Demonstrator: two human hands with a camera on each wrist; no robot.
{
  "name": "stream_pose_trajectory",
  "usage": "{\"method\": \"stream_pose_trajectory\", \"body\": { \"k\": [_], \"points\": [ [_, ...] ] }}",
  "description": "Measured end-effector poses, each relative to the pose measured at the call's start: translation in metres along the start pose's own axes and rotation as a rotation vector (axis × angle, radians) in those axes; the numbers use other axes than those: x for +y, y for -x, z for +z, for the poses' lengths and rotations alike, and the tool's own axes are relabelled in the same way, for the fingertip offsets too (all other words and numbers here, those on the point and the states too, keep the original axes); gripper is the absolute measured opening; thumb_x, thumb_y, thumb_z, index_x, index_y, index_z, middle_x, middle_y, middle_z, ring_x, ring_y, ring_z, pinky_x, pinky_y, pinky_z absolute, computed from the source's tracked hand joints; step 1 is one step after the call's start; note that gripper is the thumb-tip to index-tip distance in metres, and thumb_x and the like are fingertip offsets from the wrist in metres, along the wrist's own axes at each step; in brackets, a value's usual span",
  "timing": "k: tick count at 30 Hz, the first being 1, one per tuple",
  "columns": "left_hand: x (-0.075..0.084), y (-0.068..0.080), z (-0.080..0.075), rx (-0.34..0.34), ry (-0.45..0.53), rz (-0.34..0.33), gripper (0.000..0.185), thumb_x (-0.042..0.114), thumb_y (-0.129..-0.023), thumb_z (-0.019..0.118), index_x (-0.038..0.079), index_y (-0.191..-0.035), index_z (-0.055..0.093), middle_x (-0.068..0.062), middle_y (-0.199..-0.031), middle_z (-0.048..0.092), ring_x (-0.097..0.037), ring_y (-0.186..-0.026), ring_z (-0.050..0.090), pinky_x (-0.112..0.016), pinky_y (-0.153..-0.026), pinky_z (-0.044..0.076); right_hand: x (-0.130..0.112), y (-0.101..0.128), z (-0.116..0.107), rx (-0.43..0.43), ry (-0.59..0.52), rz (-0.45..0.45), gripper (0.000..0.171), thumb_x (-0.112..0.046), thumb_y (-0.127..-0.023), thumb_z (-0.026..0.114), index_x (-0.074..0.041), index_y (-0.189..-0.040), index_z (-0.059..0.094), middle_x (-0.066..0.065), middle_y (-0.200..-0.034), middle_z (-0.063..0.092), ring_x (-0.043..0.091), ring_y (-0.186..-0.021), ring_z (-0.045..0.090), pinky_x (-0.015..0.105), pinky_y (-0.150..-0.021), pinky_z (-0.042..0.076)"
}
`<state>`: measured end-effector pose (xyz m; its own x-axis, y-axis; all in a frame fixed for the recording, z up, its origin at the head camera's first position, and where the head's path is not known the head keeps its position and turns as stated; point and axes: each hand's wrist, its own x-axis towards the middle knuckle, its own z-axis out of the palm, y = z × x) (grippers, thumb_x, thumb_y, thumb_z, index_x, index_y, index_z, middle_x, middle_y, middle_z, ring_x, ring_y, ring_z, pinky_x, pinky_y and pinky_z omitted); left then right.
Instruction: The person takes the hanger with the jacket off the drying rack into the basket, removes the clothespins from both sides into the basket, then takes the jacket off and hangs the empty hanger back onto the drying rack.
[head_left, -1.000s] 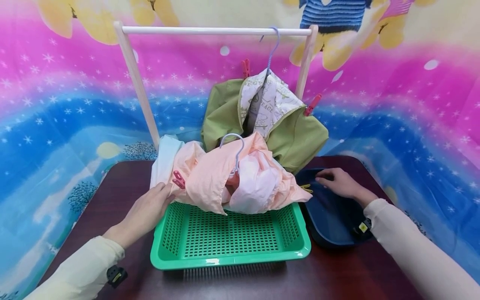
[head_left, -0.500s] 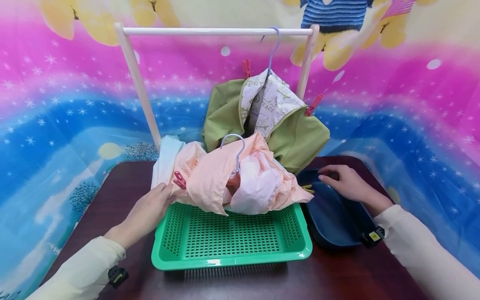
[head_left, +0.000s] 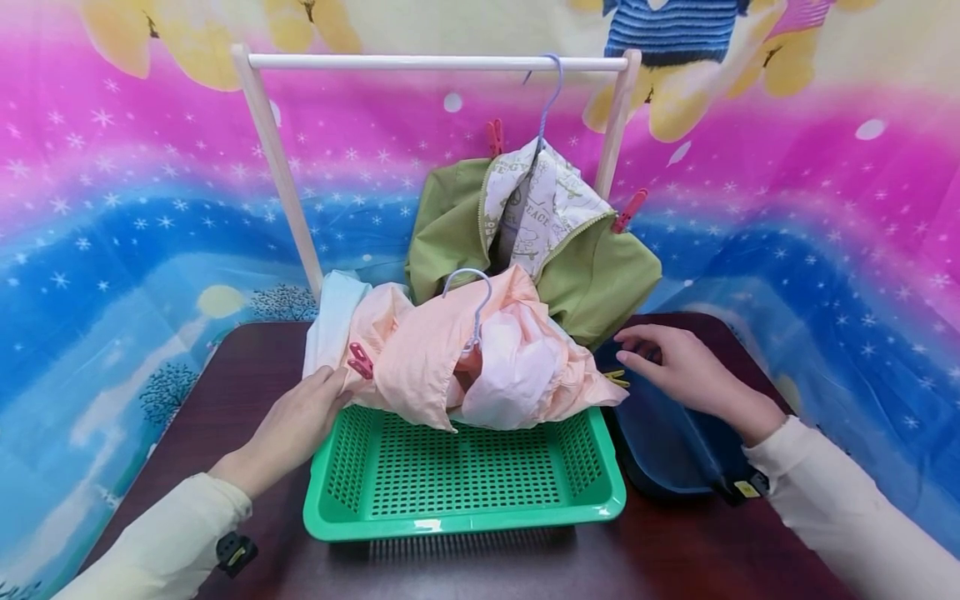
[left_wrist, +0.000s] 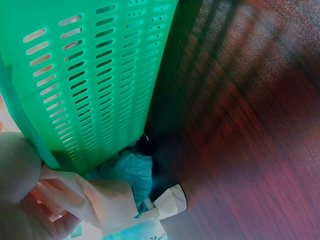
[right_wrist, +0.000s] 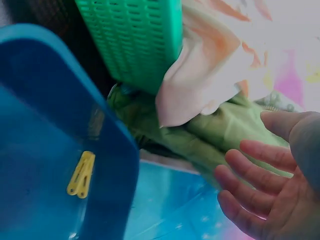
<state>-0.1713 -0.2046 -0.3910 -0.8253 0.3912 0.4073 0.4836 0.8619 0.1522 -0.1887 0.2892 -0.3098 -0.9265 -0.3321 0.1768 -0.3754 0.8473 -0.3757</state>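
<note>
1. Across the far part of a green perforated plastic basket [head_left: 465, 527] lies a peach garment [head_left: 420, 358], bunched in the middle around paler pink-white fabric, its two ends spread left and right past the basket's far corners.
2. At the garment's left end, the left hand [head_left: 295, 423] pinches the edge of the peach fabric between thumb and fingers.
3. Just beside those fingertips, a red clothespin [head_left: 360, 361] is on the garment's left side.
4. From the garment's middle rises the curved hook of a pale lavender hanger [head_left: 490, 293].
5. To the right, the right hand [head_left: 686, 367] hovers with its fingers apart, slightly bent and holding nothing, over a dark blue bin [head_left: 667, 454].
6. Inside that bin, near its far end, lies a yellow clothespin [right_wrist: 81, 175], close to the garment's right corner but apart from it.
7. Behind the garment, an olive-green jacket [head_left: 600, 283] with a white printed lining hangs by a lavender hook from the right part of a white rail [head_left: 390, 62] on pale wooden posts; two more red clothespins show at its shoulders.
8. Behind the garment's left end sits light blue fabric [head_left: 333, 312].
9. Beneath everything is a dark reddish-brown desk [head_left: 675, 554], backed by a pink and blue snowflake-printed cloth [head_left: 150, 192].
</note>
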Motion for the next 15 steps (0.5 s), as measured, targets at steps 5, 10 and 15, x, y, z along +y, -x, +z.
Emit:
{"method": "stream_pose_trajectory", "body": {
  "k": [5,10,15],
  "points": [
    [0.001,-0.001,0.0,-0.002,-0.005,0.004,0.012,0.012,-0.095,0.069,0.009,-0.103,0.061,-0.003,-0.082,0.053,-0.014,-0.066,0.045,-0.03,-0.058,0.04,-0.016,0.001,-0.002,0.031,0.079,-0.036,0.031,-0.025,-0.1,0.066,-0.007,-0.125,0.068,0.007,-0.11,0.073,0.021,-0.094,0.068,0.039,-0.075,0.054],
    [0.001,0.0,0.0,0.009,-0.005,0.016,0.012,0.011,-0.094,0.07,0.009,-0.103,0.061,-0.002,-0.082,0.053,-0.014,-0.067,0.046,-0.03,-0.058,0.041,-0.032,0.003,-0.005,0.046,0.12,-0.066,0.032,-0.025,-0.098,0.068,-0.008,-0.126,0.068,0.008,-0.112,0.073,0.023,-0.097,0.067,0.042,-0.075,0.055],
    [-0.001,0.001,0.001,0.005,0.005,0.011,0.013,0.011,-0.094,0.07,0.008,-0.104,0.061,-0.003,-0.083,0.054,-0.015,-0.068,0.047,-0.031,-0.059,0.041,-0.044,0.001,-0.006,0.074,0.146,-0.113,0.034,-0.023,-0.096,0.071,-0.007,-0.126,0.068,0.008,-0.113,0.073,0.024,-0.098,0.067,0.043,-0.075,0.055]
  ]
}}
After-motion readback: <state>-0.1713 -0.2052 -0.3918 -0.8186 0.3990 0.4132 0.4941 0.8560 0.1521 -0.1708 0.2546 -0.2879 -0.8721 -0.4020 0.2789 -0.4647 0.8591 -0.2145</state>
